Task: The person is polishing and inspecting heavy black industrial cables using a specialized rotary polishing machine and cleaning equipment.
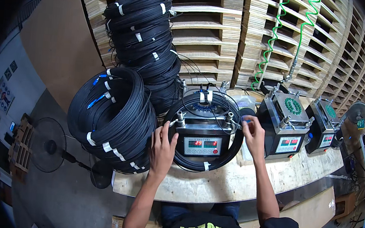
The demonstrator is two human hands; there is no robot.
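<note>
A coil of black cable (206,165) with white ties hangs around a polishing machine (202,135) that has metal corner posts and a lit red display. My left hand (162,151) lies against the coil's left side, fingers stretched out beside a clamp lever. At the machine's right corner, my right hand (254,135) has its fingers bent together near a metal post (229,118). A small blue bit shows by those fingertips, but what they hold is too small to make out. Thin black cable loops cross over the machine's top.
Large black cable coils (120,126) with blue connectors stand at left, before a tall coil stack (141,36). Two similar machines (283,123) (324,126) stand on the wooden table (176,185) at right. Wooden pallets (207,33) and green air hoses (269,43) are behind. A fan (49,146) stands left.
</note>
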